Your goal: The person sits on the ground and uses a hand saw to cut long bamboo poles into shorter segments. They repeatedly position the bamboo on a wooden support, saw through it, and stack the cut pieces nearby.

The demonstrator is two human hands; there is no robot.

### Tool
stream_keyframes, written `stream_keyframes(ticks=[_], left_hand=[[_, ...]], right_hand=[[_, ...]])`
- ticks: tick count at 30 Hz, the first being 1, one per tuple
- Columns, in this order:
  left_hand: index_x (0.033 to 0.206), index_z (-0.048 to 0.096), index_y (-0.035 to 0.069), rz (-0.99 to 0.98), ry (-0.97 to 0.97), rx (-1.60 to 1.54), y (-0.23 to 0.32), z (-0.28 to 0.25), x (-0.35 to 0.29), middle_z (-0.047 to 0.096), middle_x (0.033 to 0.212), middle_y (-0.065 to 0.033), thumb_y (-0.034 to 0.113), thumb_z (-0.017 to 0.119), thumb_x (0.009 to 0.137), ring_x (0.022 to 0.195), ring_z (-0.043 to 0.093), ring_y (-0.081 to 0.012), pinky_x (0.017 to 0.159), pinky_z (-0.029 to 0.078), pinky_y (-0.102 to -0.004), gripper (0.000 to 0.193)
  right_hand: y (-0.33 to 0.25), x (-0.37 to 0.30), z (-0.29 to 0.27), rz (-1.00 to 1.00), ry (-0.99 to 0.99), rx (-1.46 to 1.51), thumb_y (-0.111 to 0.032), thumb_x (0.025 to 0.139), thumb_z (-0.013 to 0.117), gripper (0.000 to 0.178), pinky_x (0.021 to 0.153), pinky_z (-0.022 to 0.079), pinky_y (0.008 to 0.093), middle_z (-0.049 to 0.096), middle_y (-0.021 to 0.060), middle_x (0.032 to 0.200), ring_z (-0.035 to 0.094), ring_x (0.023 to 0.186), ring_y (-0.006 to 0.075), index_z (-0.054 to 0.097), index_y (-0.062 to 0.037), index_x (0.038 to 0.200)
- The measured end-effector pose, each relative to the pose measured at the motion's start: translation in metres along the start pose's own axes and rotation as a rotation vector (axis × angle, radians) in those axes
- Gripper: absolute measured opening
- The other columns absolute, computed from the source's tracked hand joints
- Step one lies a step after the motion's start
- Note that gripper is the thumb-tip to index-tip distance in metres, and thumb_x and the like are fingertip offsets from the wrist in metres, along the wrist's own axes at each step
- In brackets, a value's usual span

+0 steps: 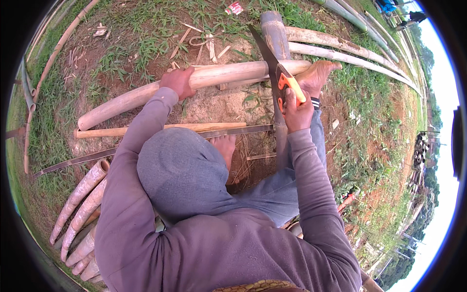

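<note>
A thick pale bamboo pole [224,74] lies crosswise in front of me, over a greyish bamboo log [275,36] that runs away from me. My left hand [178,82] is wrapped over the pole left of its middle. In my right hand [297,109] is the orange and black handle [288,85] of a handsaw. Its dark saw blade [263,47] crosses the pole near its right end, beside the log; how deep it sits in the bamboo I cannot tell. My bare right foot [315,78] is at the pole's right end.
A split bamboo strip [160,129] and a long dark narrow strip [92,155] lie nearer me. Cut bamboo lengths [80,194] are heaped at lower left. Long poles [350,54] stretch away at upper right. Wood scraps [210,48] litter the grass and soil.
</note>
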State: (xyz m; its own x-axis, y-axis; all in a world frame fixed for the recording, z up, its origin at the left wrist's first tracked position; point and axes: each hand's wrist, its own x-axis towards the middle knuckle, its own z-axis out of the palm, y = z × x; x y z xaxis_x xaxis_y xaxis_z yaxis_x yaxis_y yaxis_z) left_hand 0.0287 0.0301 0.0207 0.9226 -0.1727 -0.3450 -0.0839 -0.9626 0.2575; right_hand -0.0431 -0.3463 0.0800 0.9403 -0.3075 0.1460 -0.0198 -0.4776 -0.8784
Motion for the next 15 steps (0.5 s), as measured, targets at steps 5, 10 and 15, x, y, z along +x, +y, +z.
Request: stream_keyframes(ticks=[5,10,15], left_hand=[[0.147,0.056,0.017,0.021,0.078,0.035,-0.004,0.014,0.001,0.070,0.132,-0.0139,0.036,0.087,0.072,0.118,0.070,-0.0366,0.099,0.057,-0.0510,0.083],[0.146,0.058,0.017,0.024,0.019,-0.013,-0.001,0.012,0.005,0.073,0.126,-0.0166,0.038,0.088,0.070,0.115,0.071,-0.0382,0.098,0.057,-0.0516,0.084],[0.147,0.059,0.017,0.010,-0.036,-0.017,0.001,0.001,0.006,0.076,0.119,-0.0191,0.037,0.088,0.069,0.112,0.072,-0.0398,0.100,0.057,-0.0515,0.086]], right_hand=[[0.008,-0.019,0.001,-0.016,0.025,0.103,-0.015,0.105,0.073,0.022,0.066,0.052,0.0241,0.070,0.0028,0.089,0.064,0.077,0.0061,0.067,0.0030,0.117],[0.014,-0.025,0.000,-0.044,0.040,0.310,-0.018,0.105,0.074,0.019,0.054,0.044,0.0212,0.061,-0.0019,0.075,0.054,0.061,0.0031,0.065,-0.0016,0.105],[0.062,-0.062,0.012,0.045,0.003,0.399,-0.020,0.105,0.075,0.022,0.059,0.050,0.0218,0.064,-0.0020,0.079,0.060,0.069,0.0039,0.064,-0.0009,0.107]])
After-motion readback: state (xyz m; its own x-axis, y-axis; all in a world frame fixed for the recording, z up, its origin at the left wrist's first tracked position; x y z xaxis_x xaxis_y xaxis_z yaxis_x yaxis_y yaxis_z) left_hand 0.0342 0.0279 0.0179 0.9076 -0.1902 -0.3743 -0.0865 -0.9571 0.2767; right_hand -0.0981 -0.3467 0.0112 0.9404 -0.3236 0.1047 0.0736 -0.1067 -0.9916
